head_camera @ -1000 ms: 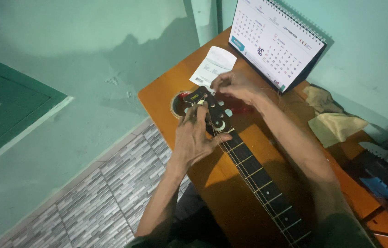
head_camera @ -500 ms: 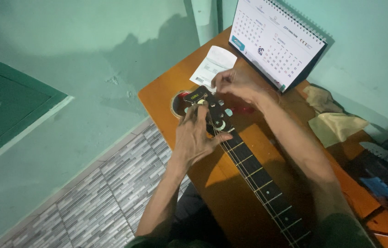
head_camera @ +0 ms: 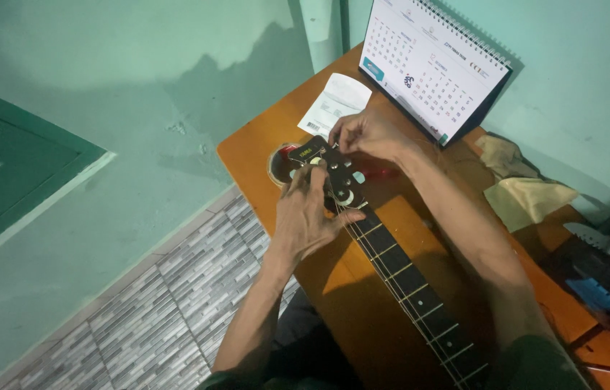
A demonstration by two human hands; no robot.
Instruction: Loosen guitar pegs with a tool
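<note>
Barely anything has moved vs. the earlier frames; our left hand (head_camera: 312,217) sits in the same spot over the headstock (head_camera: 328,172), and our right hand (head_camera: 366,135) has crept only a touch along its far edge.

The guitar neck (head_camera: 399,278) lies flat on the orange wooden table (head_camera: 247,155), headstock pointing away from us toward the desk calendar (head_camera: 431,65), fretboard running back toward our lap; a white paper slip (head_camera: 335,103) lies just beyond the headstock, apart from it.

Left hand: fingers spread and pressing down on the near side of the headstock, thumb alongside the nut end, holding it steady rather than wrapped around it. Right hand: fingertips pinched together at the far side, prob. on a tuning peg or string end; too small to tell which, so we can't say exactly what the pinch closes on.

Handling, as we judge it: neck is stiff and fairly light at this end but long, so it levers easily; best held at the headstock or by the neck just behind the nut, not by the strings. Strings are thin and taut, likely to bite fingertips; pegs are small, smooth, prob. slippery; the dark glossy face looks easy to scratch.

Cloths (head_camera: 525,198) lie near the calendar on the right, well apart from the hands.
</note>
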